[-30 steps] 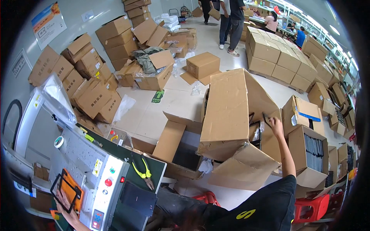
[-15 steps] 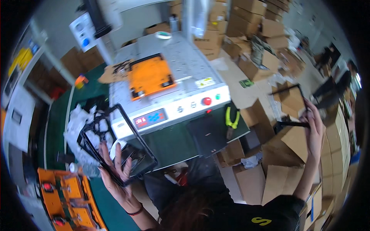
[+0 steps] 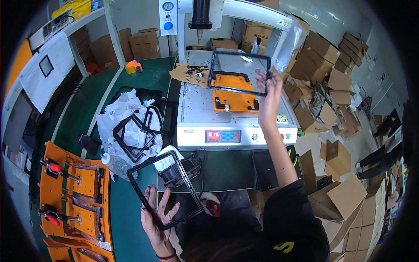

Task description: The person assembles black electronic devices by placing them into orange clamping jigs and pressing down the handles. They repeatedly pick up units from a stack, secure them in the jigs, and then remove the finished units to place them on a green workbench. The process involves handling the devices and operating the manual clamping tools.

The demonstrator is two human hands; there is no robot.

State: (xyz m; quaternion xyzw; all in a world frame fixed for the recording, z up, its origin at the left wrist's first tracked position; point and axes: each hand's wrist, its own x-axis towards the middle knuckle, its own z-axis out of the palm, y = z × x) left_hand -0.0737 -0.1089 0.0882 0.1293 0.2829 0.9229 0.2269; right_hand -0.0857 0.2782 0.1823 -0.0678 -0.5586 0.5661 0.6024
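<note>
My left hand [image 3: 158, 218] holds a black rectangular plastic frame [image 3: 189, 180] at its lower left edge, with several fingers spread behind its opening. This frame hangs tilted above the bench's front edge. My right hand [image 3: 269, 98] reaches forward and grips a second black frame [image 3: 238, 91] by its right side. That frame is raised above an orange fixture [image 3: 235, 103] with black corner pieces, lying on the grey plate of a bench press machine [image 3: 196, 109]. The frame overlaps the fixture in view; whether they touch I cannot tell.
More black frames [image 3: 131, 146] lie on white wrapping [image 3: 109, 120] at the left. Beside them stand a clear bottle [image 3: 117, 165] and orange clamp jigs [image 3: 87, 187]. The machine's head [image 3: 200, 19] hangs over the plate. Cardboard boxes [image 3: 323, 52] crowd the right, where a person stands.
My right hand has swung its frame from the far right over to the machine's plate. The left hand still holds its frame, now lower and nearer my lap. My view has turned.
</note>
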